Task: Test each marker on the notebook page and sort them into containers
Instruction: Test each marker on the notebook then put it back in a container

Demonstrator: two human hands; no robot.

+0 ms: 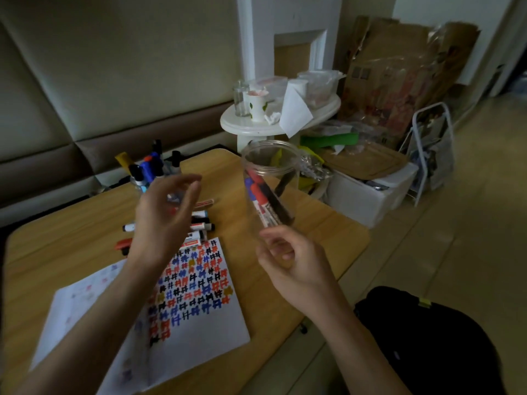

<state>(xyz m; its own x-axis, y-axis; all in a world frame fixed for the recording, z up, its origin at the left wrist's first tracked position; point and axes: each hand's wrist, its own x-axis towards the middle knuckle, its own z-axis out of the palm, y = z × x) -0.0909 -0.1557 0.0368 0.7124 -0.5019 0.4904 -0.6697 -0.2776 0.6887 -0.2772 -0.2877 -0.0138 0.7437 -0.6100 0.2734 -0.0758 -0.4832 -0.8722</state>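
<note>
Two hands above a wooden tabletop [328, 223].
The right hand [296, 263] curls its fingers round the base of a tilted clear plastic jar [271, 166] with markers inside. The left hand [162, 215] hovers, fingers loosely spread and empty, over loose markers [201, 220] beside the scribbled notebook page [196, 295].

Dim, greyish light fills the room. Behind the light wooden table with rounded corners [71, 232] runs a cream padded wall panel [114, 67] above a brown upholstered band [57, 163]. A white square pillar [256, 38] rises behind a small round white side table [236, 126]. Flattened brown cardboard boxes [399, 67] lean at the back, with a white plastic storage bin [370, 206] and a white metal folding frame [445, 115] on the pale beige floor [456, 266]
</note>
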